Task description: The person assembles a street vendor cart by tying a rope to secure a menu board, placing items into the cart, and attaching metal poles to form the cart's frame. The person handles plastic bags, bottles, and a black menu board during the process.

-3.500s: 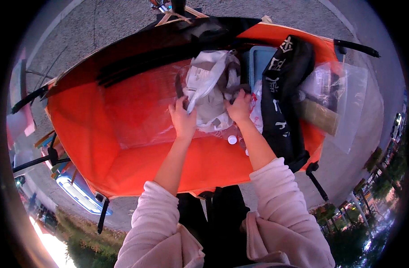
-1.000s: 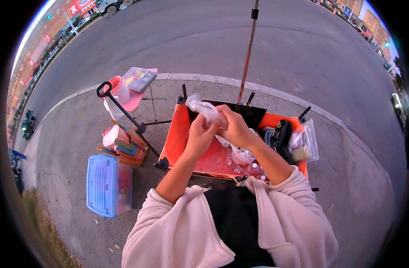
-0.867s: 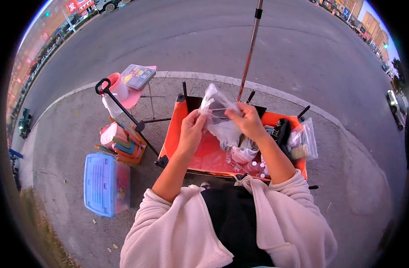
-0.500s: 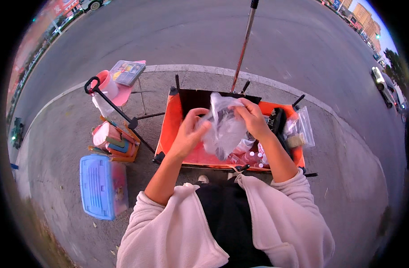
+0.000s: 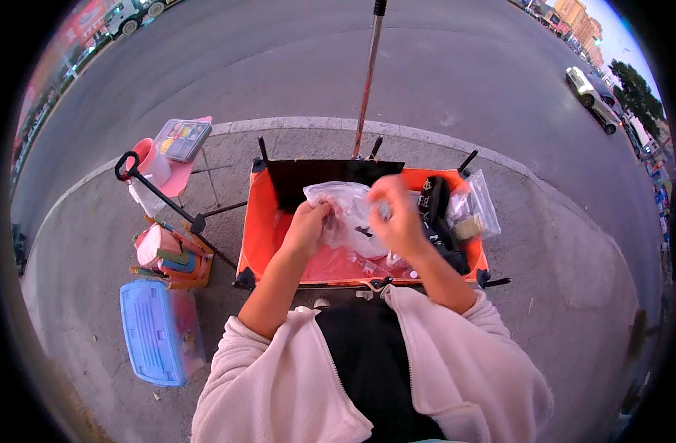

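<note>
A crumpled, translucent plastic bag (image 5: 345, 214) hangs over the open orange folding wagon (image 5: 258, 232). My left hand (image 5: 307, 227) is closed on the bag's left side, fingers pinching the film. At the bag's right edge, my right hand (image 5: 398, 221) is raised with bent fingers; motion smears them, so its grip cannot be made out. Below the hands lies clear and reddish plastic packaging, partly hidden by the bag. A black fabric item (image 5: 435, 214) with white markings leans inside the wagon's right end, beside a clear zip bag (image 5: 480, 203) holding something tan.
Left of the wagon stand a black pull handle (image 5: 155, 190), a pink bucket (image 5: 152, 161) and a compartment case (image 5: 183, 139) on a small pink table, an orange crate (image 5: 197, 272) and a blue-lidded box (image 5: 152, 332). A pole (image 5: 369, 81) rises behind. Vehicles occupy the road beyond the curb.
The bag has been lowered and spread wider toward the wagon. My left hand has moved down with it; my right hand has shifted slightly left and down. The whole view has shifted.
</note>
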`<act>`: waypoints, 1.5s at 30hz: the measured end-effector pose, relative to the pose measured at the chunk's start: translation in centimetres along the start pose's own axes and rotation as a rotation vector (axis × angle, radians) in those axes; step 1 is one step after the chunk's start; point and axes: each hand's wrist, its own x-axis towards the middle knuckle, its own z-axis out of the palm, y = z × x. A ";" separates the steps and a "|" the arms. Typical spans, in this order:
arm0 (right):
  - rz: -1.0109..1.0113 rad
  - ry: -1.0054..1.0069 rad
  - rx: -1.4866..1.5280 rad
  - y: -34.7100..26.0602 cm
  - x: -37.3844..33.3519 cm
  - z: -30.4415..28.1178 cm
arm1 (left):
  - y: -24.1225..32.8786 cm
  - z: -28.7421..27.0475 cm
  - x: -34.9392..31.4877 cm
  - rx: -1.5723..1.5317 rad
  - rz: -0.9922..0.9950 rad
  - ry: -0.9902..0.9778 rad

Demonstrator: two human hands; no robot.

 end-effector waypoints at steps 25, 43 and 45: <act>0.556 -0.420 -0.105 7.5 -15.1 4.8 | -0.7 8.9 -9.0 -0.198 -0.565 -0.702; 0.516 -0.333 -0.115 6.1 -12.8 8.3 | 2.5 4.4 -9.5 0.097 -0.136 -0.677; 0.535 -0.397 -0.076 6.3 -11.6 7.4 | 3.0 3.8 -9.8 0.328 0.091 -0.658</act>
